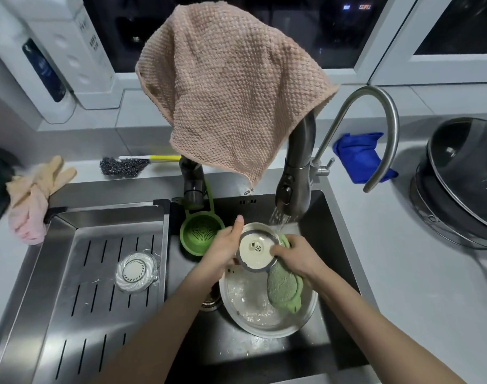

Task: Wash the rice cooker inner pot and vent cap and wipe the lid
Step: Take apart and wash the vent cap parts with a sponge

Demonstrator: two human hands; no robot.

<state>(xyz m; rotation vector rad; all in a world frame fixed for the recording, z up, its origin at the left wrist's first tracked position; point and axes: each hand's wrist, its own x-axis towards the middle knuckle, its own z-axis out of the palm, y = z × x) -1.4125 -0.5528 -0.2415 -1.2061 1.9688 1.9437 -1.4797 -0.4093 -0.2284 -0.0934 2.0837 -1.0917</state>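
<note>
My left hand [223,249] grips a round cream vent cap [257,250] with a grey rim, holding it over the sink. My right hand [297,254] presses a wet green cloth [285,286] against the cap's right edge. Water runs from the dark pull-down faucet head [292,189] onto the cap's far side. Below the cap, the metal inner pot [267,322] lies in the black sink basin [264,353] with soapy water in it. A second round clear-and-cream cap piece [136,271] rests on the steel draining tray [98,273] at the left.
A pink towel [228,87] hangs over the faucet. A green strainer [199,234] hangs in the basin. Rubber gloves [34,195] and a steel-wool brush [126,166] lie behind the tray. A blue cloth [358,159] and a dark pan with lid [463,178] sit at the right.
</note>
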